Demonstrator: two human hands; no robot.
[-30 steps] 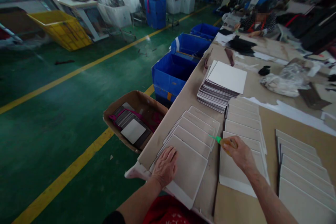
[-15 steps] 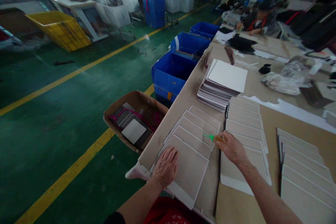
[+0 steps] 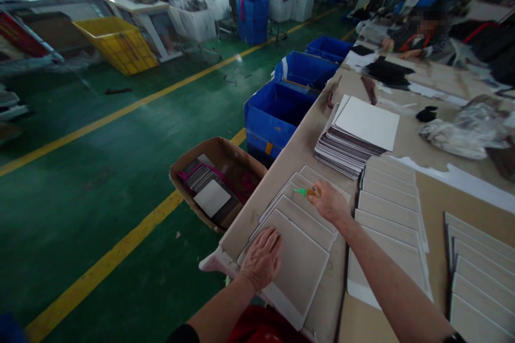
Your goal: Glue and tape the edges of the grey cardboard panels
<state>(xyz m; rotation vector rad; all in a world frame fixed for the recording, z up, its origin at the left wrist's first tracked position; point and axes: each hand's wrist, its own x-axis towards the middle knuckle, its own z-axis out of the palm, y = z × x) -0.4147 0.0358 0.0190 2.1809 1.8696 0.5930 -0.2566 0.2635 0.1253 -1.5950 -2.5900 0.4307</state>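
My left hand (image 3: 263,258) lies flat, fingers stretched out, on the left edge of the nearest beige panel (image 3: 300,262). That panel is the front one of an overlapping row at the table's left edge. Above the farther panels of this row, my right hand (image 3: 330,201) is closed around a small amber bottle (image 3: 311,192) with a green nozzle (image 3: 300,191). The nozzle points left, close over a panel; whether it touches cannot be told. To the right lie a second fanned row of panels (image 3: 388,228) and a third row (image 3: 480,278).
A tall stack of white-topped boards (image 3: 368,123) stands farther up the table. Left of the table edge are a cardboard box (image 3: 177,179) holding boards and several blue bins (image 3: 261,123). A crumpled plastic bag (image 3: 462,131) lies at right. Across the table sits another person (image 3: 418,37).
My right hand has moved left with the bottle, farther over the left row of panels. My left hand stays on the front panel. The whole view has shifted slightly.
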